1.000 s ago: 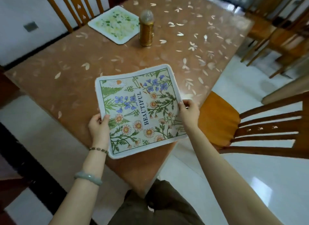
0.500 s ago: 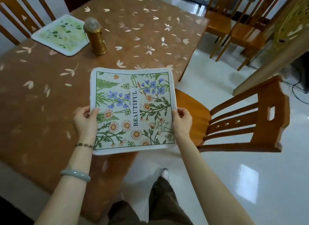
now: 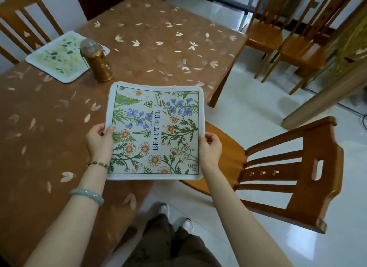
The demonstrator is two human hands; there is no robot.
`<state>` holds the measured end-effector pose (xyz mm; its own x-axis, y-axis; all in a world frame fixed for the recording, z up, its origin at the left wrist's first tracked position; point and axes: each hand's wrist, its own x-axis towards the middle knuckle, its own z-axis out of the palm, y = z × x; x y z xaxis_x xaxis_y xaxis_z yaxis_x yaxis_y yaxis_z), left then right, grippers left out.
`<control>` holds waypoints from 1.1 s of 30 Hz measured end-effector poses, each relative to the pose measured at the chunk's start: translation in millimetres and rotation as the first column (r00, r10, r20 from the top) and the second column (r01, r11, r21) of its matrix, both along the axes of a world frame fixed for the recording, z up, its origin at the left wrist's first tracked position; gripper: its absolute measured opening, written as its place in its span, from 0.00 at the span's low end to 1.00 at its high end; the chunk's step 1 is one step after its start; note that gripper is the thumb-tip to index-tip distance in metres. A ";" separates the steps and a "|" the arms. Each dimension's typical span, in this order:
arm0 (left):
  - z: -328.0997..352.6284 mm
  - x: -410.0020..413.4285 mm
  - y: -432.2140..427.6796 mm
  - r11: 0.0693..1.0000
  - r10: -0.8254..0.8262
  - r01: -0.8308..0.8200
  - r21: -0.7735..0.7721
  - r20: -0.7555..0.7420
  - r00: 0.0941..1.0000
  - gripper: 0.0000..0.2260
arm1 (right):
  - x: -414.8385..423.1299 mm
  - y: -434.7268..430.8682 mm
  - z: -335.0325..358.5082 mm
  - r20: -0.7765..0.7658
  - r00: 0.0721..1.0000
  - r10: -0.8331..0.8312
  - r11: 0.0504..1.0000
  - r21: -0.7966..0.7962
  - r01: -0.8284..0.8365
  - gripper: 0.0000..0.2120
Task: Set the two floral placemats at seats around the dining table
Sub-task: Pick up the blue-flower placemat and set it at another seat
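I hold a white floral placemat (image 3: 156, 131), printed with daisies, blue flowers and the word BEAUTIFUL, flat above the table's near right edge. My left hand (image 3: 99, 141) grips its left edge and my right hand (image 3: 210, 149) grips its right edge. A second placemat (image 3: 59, 58), pale green and yellow, lies on the dining table (image 3: 155, 48) at the far left, in front of a chair (image 3: 21, 24). The table has a brown cover with a petal pattern.
A gold lantern-shaped object (image 3: 98, 63) stands on the table beside the green placemat. A wooden chair (image 3: 278, 167) is pulled out at the right, its seat partly under the held placemat. Two more chairs (image 3: 288, 38) stand at the far right on the white tiled floor.
The view has swung to the right and I have stepped along the table's side. The held placemat now hangs partly over the table's right edge and the chair seat. Both grips are unchanged.
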<state>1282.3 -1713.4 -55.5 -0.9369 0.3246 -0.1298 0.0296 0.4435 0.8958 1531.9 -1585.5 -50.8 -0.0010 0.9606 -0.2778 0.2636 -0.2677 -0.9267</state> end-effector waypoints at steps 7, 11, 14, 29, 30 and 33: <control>-14.3 -65.1 94.7 0.983 -0.176 0.172 -0.057 -0.071 0.982 0.10 | -41.4 38.0 -22.5 0.037 0.997 -0.065 0.996 -0.065 0.067 0.04; -25.6 -103.5 146.0 0.958 -0.274 0.269 -0.101 -0.038 0.961 0.09 | -71.9 48.8 -42.6 0.112 0.989 -0.101 0.984 -0.133 0.116 0.05; -38.7 -122.6 175.6 0.937 -0.329 0.324 -0.127 -0.018 0.944 0.10 | -92.7 56.8 -56.7 0.155 0.980 -0.128 0.967 -0.199 0.158 0.02; -116.9 -158.2 204.4 0.870 -0.417 0.423 -0.255 0.079 0.906 0.12 | -120.3 63.6 -106.2 0.363 0.928 -0.081 0.945 -0.267 0.187 0.06; -118.2 -155.8 204.9 0.868 -0.415 0.421 -0.263 0.080 0.906 0.12 | -118.3 64.2 -107.8 0.379 0.921 -0.089 0.946 -0.256 0.197 0.06; -122.7 -152.9 203.3 0.869 -0.397 0.403 -0.287 0.083 0.914 0.11 | -116.6 66.4 -112.2 0.409 0.907 -0.100 0.945 -0.245 0.215 0.02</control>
